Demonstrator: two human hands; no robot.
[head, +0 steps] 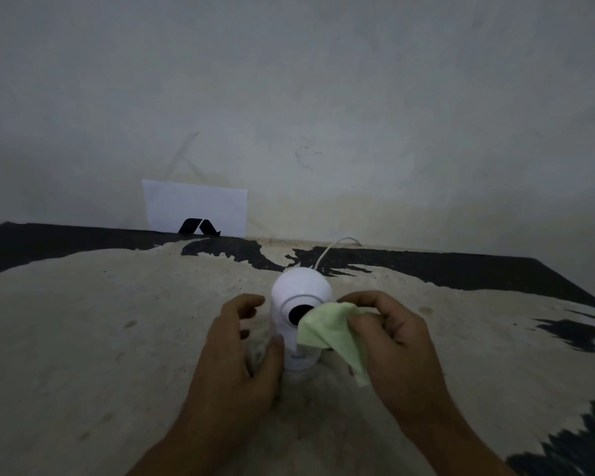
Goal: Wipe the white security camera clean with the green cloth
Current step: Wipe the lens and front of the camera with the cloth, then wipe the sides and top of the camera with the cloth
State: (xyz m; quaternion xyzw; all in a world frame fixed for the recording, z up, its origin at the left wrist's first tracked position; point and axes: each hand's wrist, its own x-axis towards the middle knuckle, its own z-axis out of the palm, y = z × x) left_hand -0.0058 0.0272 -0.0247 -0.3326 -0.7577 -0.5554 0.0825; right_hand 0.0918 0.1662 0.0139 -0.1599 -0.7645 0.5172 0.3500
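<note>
Behind everything is a pale, stained wall (323,97). Leaning on it is a white paper (194,209) with a black mark on it. Below the wall lies the surface (100,321), which is sandy and worn, with black patches along its back and right side.

On the middle of the surface stands the white security camera (298,314). It has a round head on top, and its dark lens faces the person. A thin white cable (330,250) runs from behind it toward the wall.

The left hand (241,348) is curled around the left side of the camera. Its thumb presses on the lower front, and its fingers bend near the round head, half open.

The right hand (395,338) is pinched shut on the green cloth (337,334). One corner of the cloth touches the camera just beside the lens. The rest of the cloth hangs down in front of the right hand, next to the bottom of the camera.
</note>
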